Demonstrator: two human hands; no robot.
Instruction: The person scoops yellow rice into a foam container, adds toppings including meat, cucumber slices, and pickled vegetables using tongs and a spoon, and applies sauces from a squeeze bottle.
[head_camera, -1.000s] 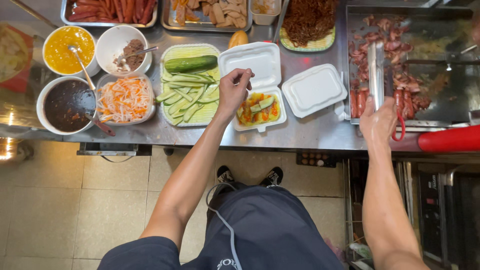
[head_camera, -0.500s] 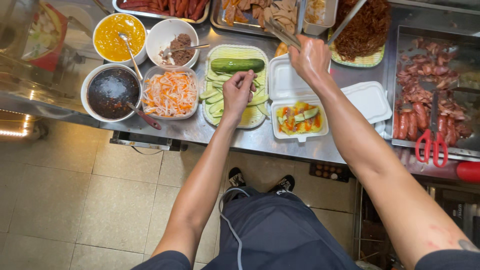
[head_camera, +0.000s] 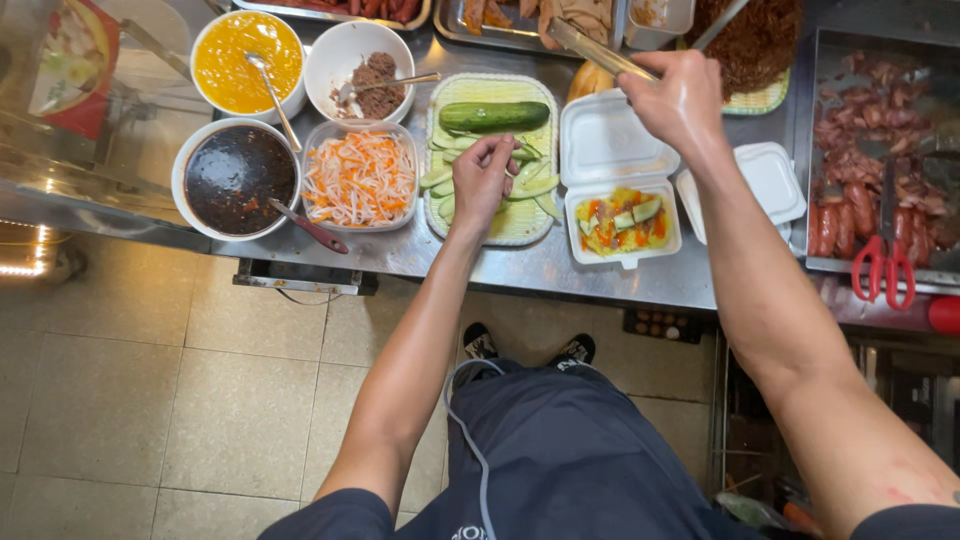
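Head view: the left hand (head_camera: 484, 178) was pinched shut over cucumber slices (head_camera: 533, 187) on the green slotted tray (head_camera: 520, 222), fingertips bunched down on a slice or two, the whole cucumber (head_camera: 494, 116) just beyond the knuckles. The slices looked thin, wet, light and bendy, likely slippery, so best pinched by the edges from above rather than pressed flat. The right hand (head_camera: 682, 100) was clenched around metal tongs (head_camera: 600, 52), which pointed away from the hand toward the tray of sliced meat (head_camera: 520, 14) at the far edge. The open white foam box (head_camera: 622, 190) sat between the two hands, nearer the left. It held yellow rice topped with cucumber and orange bits. Foam is light and would dent easily, so it should be supported from beneath. Left of the left hand sat the bowl of carrot-and-radish shreds (head_camera: 360, 176) and the dark sauce bowl (head_camera: 238, 176).

Hard to tell: how many slices were under the fingers, and the tong tips were cut off by the frame top. Red scissors (head_camera: 882, 268) lay well right of the right hand, on the sausage tray (head_camera: 830, 264).
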